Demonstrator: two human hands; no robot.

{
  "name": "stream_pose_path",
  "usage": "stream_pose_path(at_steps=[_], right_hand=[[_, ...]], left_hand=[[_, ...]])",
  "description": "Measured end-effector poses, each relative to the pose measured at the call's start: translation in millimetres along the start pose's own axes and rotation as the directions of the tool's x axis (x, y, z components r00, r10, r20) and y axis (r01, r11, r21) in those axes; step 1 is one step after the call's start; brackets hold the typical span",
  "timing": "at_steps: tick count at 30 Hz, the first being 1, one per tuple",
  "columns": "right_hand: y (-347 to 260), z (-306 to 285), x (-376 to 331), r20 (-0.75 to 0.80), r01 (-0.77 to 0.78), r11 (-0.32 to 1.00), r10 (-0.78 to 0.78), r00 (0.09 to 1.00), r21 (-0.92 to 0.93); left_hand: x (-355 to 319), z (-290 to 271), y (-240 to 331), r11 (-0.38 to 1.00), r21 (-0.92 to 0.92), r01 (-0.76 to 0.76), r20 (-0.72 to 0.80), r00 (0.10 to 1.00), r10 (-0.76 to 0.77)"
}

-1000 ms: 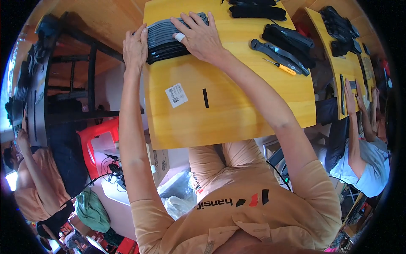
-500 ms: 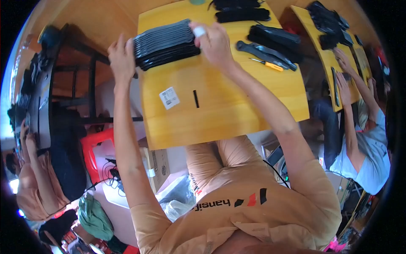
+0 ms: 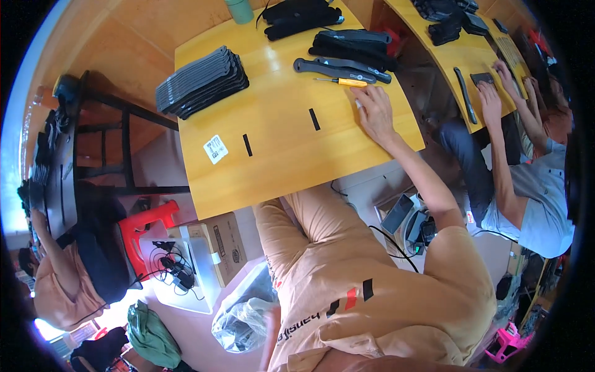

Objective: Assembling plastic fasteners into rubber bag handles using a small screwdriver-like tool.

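Fronting brown walls [image 3: 139,46], the table [image 3: 282,155] bears a yellow tool [image 3: 351,82] beside the right grip [image 3: 376,116] (half-curled; hold unclear).

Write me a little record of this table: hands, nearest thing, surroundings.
Right side: right hand over the table, fingers bent
Left side: left hand not visible
Nearest thing: yellow-handled screwdriver; contact unclear
Table's left: stack of grey and black straps
Nearer the person: white label, two black strips
Far side: green cup, black bundles
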State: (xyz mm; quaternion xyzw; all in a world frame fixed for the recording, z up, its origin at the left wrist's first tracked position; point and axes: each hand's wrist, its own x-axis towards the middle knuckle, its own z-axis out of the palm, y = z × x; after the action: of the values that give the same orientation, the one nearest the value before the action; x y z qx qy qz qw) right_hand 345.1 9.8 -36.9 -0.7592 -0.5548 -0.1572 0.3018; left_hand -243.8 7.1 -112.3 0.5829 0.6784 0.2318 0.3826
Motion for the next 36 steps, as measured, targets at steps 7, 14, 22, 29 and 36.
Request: stream_pose_path(at_steps=[7, 14, 22, 29, 36], right_hand=[[-3.1, 26.3, 29.3, 0.040, 0.189, 0.972, -0.186, 0.982, -0.138], [-2.0, 33.9, 19.3, 0.099, 0.132, 0.968, -0.113, 0.989, -0.214], [6.1, 42.2, 19.3, 0.059, 0.141, 0.986, -0.137, 0.989, -0.083], [0.1, 33.5, 5.9, 0.011, 0.058, 0.990, -0.057, 0.998, -0.131], [3.9, 25.7, -5.0, 0.051, 0.041, 0.994, -0.036, 0.998, -0.097]], left_hand=[[-17.0, -1.6, -13.0, 1.000, -0.003, 0.008, 0.075, 0.997, -0.007], [-6.9, 8.2, -26.6, 1.000, -0.017, -0.004, 0.202, 0.979, 0.008], [-22.3, 19.8, -51.3, 0.999, -0.006, 0.047, 0.368, 0.929, -0.042], [-27.2, 21.9, -66.6, 0.996, 0.005, 0.086, 0.474, 0.877, -0.078], [-31.3, 17.5, -79.1, 0.991, 0.045, 0.127, 0.583, 0.802, -0.129]])
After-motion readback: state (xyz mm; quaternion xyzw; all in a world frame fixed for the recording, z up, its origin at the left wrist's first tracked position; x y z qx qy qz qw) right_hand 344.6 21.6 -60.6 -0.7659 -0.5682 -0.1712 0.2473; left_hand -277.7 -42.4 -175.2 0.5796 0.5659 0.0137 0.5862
